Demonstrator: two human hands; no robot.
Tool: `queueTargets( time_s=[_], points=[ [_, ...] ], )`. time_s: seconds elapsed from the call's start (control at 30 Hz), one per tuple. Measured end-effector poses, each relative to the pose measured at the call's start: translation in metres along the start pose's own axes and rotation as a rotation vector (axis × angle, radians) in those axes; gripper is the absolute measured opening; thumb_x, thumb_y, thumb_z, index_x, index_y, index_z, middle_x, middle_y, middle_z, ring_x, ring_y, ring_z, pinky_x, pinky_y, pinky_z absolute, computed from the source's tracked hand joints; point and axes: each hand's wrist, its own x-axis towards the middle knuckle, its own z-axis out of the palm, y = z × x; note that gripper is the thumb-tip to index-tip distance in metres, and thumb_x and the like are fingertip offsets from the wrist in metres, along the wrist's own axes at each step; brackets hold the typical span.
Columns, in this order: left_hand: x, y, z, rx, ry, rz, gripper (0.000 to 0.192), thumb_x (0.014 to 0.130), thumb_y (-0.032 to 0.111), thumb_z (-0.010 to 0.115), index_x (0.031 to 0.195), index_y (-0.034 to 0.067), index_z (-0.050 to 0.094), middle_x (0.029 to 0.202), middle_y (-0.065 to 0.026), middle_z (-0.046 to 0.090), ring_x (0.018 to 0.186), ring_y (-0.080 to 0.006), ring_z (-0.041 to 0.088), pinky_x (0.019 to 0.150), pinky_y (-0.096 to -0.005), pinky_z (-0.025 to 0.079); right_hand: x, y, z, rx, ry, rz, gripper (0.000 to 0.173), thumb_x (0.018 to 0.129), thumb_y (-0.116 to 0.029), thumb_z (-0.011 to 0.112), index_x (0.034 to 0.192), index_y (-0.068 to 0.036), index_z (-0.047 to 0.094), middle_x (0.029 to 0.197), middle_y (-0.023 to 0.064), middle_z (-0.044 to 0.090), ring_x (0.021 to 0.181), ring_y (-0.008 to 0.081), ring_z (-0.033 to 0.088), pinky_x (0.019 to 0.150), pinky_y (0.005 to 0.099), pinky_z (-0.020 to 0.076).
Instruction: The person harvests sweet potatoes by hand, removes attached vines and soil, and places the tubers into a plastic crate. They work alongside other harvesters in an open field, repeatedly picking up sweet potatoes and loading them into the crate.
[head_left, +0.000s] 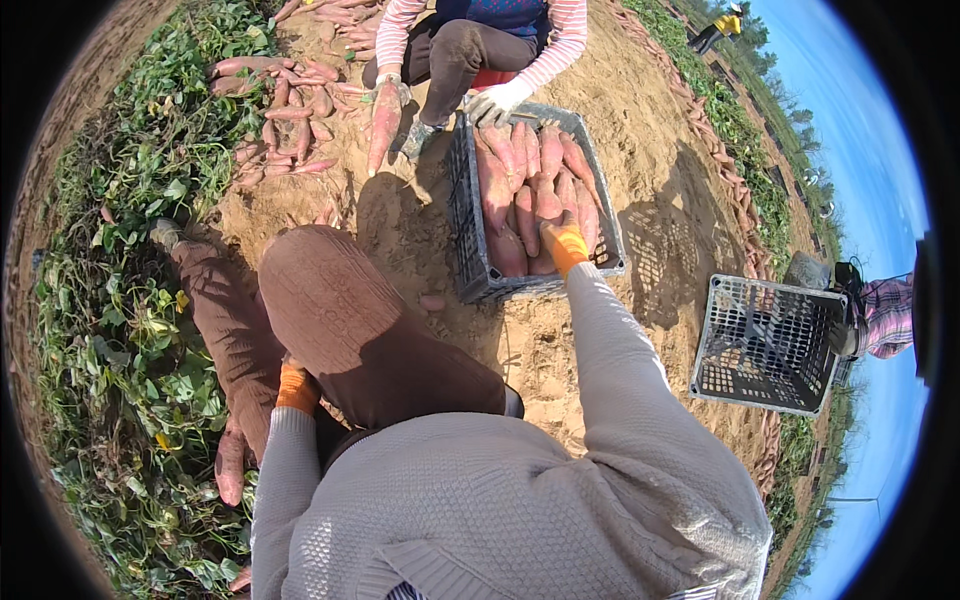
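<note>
My right hand (564, 240), in an orange-cuffed glove, reaches into a dark plastic crate (469, 247) filled with sweet potatoes (495, 191). Its fingers touch a sweet potato near the crate's near right corner; whether they grip it is unclear. My left hand (297, 384), in a like glove, is down between my legs, its fingers hidden behind my knee. A large sweet potato (229, 463) lies below it on the vines. Across from me a co-worker's gloved hand rests on the crate's far rim, and the other holds a long sweet potato (384, 124).
Sweet potato vines (127, 337) cover the ground at left. A pile of sweet potatoes (289, 112) lies beyond my knee. At right a person in a plaid sleeve holds an empty crate (765, 345). Another person (724, 26) stands far off.
</note>
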Motion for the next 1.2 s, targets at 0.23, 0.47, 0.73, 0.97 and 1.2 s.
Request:
queueTargets(
  time_s=[0.23, 0.47, 0.73, 0.97, 1.2],
  points=[
    [-0.003, -0.005, 0.03, 0.088, -0.024, -0.021, 0.048, 0.098, 0.04, 0.056, 0.132, 0.006, 0.063, 0.123, -0.0129, 0.07, 0.107, -0.0334, 0.067, 0.092, -0.0496, 0.054, 0.016, 0.048, -0.004, -0.097, 0.05, -0.041, 0.068, 0.095, -0.061, 0.042, 0.125, -0.006, 0.069, 0.121, 0.0296, 0.067, 0.121, 0.0441, 0.061, 0.103, 0.0486, 0.0466],
    [0.001, 0.003, 0.014, 0.053, -0.031, 0.025, 0.05, 0.097, 0.041, 0.056, 0.131, 0.005, 0.063, 0.122, -0.0134, 0.071, 0.108, -0.0329, 0.066, 0.092, -0.049, 0.054, -0.021, 0.008, 0.016, 0.081, -0.076, -0.194, 0.073, 0.091, -0.05, 0.057, 0.148, -0.006, 0.047, 0.138, 0.0285, 0.058, 0.131, 0.0411, 0.055, 0.108, 0.0453, 0.0436],
    [-0.001, -0.005, 0.04, 0.046, 0.098, -0.111, 0.049, 0.097, 0.042, 0.054, 0.127, 0.005, 0.065, 0.119, -0.0123, 0.071, 0.106, -0.0315, 0.066, 0.092, -0.0467, 0.054, -0.068, -0.017, 0.01, -0.212, -0.043, -0.057, 0.095, 0.082, -0.047, 0.071, 0.155, -0.004, 0.029, 0.145, 0.027, 0.052, 0.131, 0.044, 0.053, 0.107, 0.0456, 0.0456],
    [-0.01, -0.004, 0.054, 0.029, 0.089, -0.038, 0.053, 0.095, 0.048, 0.055, 0.13, 0.01, 0.064, 0.122, -0.0119, 0.07, 0.11, -0.0305, 0.064, 0.098, -0.045, 0.05, -0.057, -0.028, 0.008, -0.239, -0.14, -0.192, 0.089, 0.085, -0.05, 0.069, 0.155, -0.007, 0.032, 0.142, 0.0238, 0.056, 0.126, 0.0429, 0.057, 0.103, 0.0461, 0.0486],
    [-0.071, 0.085, 0.134, -0.455, 0.175, 0.095, 0.069, 0.081, 0.049, 0.081, 0.132, 0.008, 0.061, 0.131, -0.0131, 0.063, 0.119, -0.0337, 0.055, 0.106, -0.049, 0.042, -0.107, -0.092, 0.003, -0.109, -0.174, -0.5, 0.056, 0.096, -0.035, 0.06, 0.14, -0.002, 0.055, 0.116, 0.0216, 0.071, 0.105, 0.0329, 0.069, 0.091, 0.0383, 0.0535]
  ],
)
